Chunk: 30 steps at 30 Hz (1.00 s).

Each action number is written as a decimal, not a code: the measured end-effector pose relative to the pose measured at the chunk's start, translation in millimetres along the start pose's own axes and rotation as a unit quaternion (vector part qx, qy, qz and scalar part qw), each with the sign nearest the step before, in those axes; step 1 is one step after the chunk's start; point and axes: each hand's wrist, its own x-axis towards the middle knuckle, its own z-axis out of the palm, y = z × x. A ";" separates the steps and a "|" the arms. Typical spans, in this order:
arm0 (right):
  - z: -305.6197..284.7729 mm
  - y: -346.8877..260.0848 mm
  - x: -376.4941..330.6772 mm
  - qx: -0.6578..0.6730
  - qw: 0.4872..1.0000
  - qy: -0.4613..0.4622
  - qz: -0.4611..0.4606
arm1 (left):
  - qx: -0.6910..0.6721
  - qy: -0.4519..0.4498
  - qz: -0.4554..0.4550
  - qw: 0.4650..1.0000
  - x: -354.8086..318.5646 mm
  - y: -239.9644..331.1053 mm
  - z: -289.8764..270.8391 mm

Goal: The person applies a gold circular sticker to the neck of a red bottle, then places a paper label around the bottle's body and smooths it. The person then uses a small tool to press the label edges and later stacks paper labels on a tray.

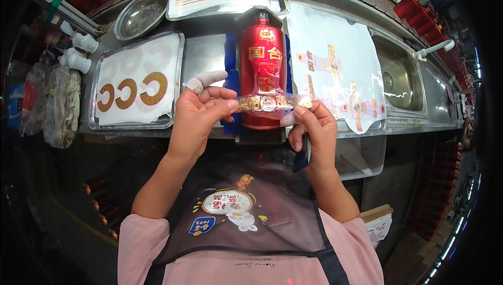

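A red bottle (262, 38) with gold lettering lies on its back in front of me, neck pointing away, between blue pads (230, 54). Across its lower part stretches a clear decal label (268, 103) with gold print. My left hand (199, 109) pinches the label's left end; its index finger wears a white finger sleeve and points outward. My right hand (318, 125) pinches the right end between thumb and fingers. Tucked in the right hand's lower fingers is a dark, flat, card-like piece (302, 158). Whether the label touches the bottle, I cannot tell.
At left, a metal tray (181, 75) holds a white sheet with gold C-shaped decals (154, 87). Behind are a metal bowl (141, 18) and another tray (280, 2). At right lie a white sheet (335, 28) with cross-shaped decals (359, 106) and a sink (401, 75) with faucet (435, 49).
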 end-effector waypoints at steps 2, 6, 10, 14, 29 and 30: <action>-2.3 -4.4 -0.1 -0.004 1.000 -0.012 0.002 | 0.001 -0.002 -0.002 1.000 -2.0 2.8 -0.2; -4.2 -5.0 -1.1 -0.037 0.999 -0.023 0.028 | 0.002 0.003 -0.006 1.000 -3.2 4.5 -1.9; -6.1 4.2 0.8 -0.031 0.999 -0.020 0.027 | 0.015 0.008 -0.003 1.000 -1.1 -5.0 -3.8; -13.0 10.2 7.2 -0.037 0.998 -0.028 0.036 | 0.019 0.010 0.006 1.000 5.4 -19.2 -7.5; -1.9 -11.0 26.7 -0.585 0.749 -0.113 -0.290 | 0.313 -0.125 0.250 0.908 28.6 -32.1 -4.4; -1.2 -12.0 29.3 -0.573 0.757 -0.128 -0.287 | 0.334 -0.138 0.233 0.903 27.2 -31.8 -5.1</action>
